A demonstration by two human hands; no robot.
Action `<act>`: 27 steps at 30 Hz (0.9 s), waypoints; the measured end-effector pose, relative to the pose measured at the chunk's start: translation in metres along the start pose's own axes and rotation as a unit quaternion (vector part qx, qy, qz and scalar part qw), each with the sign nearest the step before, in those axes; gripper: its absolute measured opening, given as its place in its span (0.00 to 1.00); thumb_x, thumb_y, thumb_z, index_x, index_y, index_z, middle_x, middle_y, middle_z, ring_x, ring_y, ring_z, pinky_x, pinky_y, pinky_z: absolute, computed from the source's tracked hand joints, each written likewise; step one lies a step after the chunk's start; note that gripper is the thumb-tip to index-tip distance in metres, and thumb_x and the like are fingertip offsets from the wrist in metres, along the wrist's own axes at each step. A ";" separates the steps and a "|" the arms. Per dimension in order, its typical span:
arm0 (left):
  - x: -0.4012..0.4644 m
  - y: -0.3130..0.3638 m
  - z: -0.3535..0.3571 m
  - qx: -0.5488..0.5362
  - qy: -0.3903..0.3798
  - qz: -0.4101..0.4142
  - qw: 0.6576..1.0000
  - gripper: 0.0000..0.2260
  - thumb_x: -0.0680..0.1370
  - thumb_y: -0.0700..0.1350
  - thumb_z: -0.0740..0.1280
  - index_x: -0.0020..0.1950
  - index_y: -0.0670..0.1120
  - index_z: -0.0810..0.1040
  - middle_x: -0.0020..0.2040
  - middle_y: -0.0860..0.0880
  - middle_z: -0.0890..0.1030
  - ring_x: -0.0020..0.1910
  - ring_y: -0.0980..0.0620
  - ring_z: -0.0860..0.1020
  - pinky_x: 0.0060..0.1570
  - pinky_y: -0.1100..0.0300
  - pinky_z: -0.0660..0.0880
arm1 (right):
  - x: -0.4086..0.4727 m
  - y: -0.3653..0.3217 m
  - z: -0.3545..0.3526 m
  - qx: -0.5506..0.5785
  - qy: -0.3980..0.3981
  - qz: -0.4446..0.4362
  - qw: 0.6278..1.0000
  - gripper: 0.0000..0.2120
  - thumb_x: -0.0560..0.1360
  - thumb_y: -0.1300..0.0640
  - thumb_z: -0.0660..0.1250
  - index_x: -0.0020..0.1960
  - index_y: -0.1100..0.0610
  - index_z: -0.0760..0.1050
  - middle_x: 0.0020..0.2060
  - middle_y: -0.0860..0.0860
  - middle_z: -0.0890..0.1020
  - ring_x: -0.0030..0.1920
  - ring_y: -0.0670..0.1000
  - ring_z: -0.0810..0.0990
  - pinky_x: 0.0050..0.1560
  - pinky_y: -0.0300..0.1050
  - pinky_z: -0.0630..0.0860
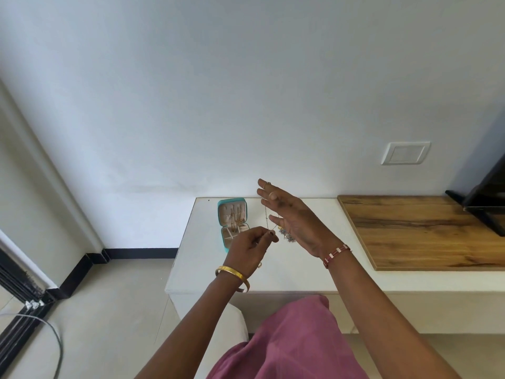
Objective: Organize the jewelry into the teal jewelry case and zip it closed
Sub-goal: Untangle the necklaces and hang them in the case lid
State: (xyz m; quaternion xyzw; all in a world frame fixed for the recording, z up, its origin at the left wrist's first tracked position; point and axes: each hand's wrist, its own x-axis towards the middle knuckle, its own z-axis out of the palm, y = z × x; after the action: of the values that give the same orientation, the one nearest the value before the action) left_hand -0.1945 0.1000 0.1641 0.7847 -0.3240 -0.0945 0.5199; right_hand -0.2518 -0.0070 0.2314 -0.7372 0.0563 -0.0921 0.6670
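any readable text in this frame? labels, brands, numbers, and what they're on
None readable.
Open teal zip jewelry case on the white table: no logo or label visible.
White blank wall plate: no markings.
Black device at the right edge: no visible branding.
Gold bangle on the left wrist: any engraving is too small to read.

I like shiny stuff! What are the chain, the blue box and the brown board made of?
Chain: probably metal, thin and gold-coloured, hanging from the right hand to the left hand.
Box: teal outside, perhaps faux leather; pale lining looks soft, too small to be sure.
Board: wood-look, dark grain streaks, matte; maybe laminate.
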 end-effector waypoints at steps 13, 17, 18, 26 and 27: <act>0.002 0.007 -0.012 -0.182 -0.004 -0.103 0.978 0.14 0.78 0.41 0.60 0.36 0.44 0.80 0.26 0.53 0.79 0.20 0.59 0.70 0.28 0.67 0.69 | 0.003 0.016 -0.017 -0.319 -0.025 0.090 0.943 0.18 0.79 0.57 0.56 0.69 0.53 0.67 0.67 0.52 0.72 0.56 0.49 0.75 0.55 0.41 0.69; 0.001 0.010 -0.019 -0.310 -0.031 -0.163 0.936 0.14 0.79 0.40 0.59 0.37 0.41 0.80 0.27 0.49 0.81 0.20 0.56 0.71 0.26 0.65 0.69 | -0.004 0.022 -0.016 -0.244 -0.042 0.104 0.963 0.13 0.79 0.59 0.56 0.58 0.57 0.76 0.49 0.52 0.81 0.39 0.49 0.79 0.40 0.39 0.74; 0.001 0.011 -0.020 -0.321 -0.035 -0.169 0.931 0.14 0.78 0.40 0.59 0.37 0.40 0.80 0.27 0.49 0.81 0.19 0.56 0.71 0.26 0.65 0.69 | -0.006 0.023 -0.016 -0.219 -0.046 0.105 0.969 0.12 0.79 0.60 0.56 0.57 0.58 0.77 0.45 0.51 0.81 0.38 0.48 0.79 0.40 0.39 0.74; 0.002 0.014 -0.021 -0.353 -0.048 -0.213 0.910 0.13 0.78 0.40 0.60 0.37 0.40 0.79 0.28 0.47 0.82 0.20 0.55 0.72 0.26 0.64 0.70 | -0.011 0.021 -0.011 -0.196 0.023 0.039 0.979 0.09 0.74 0.65 0.62 0.50 0.58 0.80 0.39 0.46 0.81 0.39 0.39 0.77 0.38 0.25 0.69; 0.002 0.016 -0.021 -0.357 -0.047 -0.217 0.907 0.12 0.78 0.40 0.60 0.38 0.40 0.78 0.28 0.47 0.82 0.20 0.55 0.73 0.26 0.64 0.71 | -0.011 0.021 -0.009 -0.211 0.038 0.022 0.976 0.08 0.74 0.63 0.65 0.50 0.58 0.81 0.40 0.46 0.81 0.41 0.40 0.77 0.40 0.26 0.69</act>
State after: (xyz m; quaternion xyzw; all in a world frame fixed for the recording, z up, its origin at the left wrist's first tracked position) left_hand -0.1897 0.1107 0.1877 0.5919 -0.1146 -0.3511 0.7164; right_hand -0.2638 -0.0160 0.2107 -0.8561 0.1161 -0.0910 0.4953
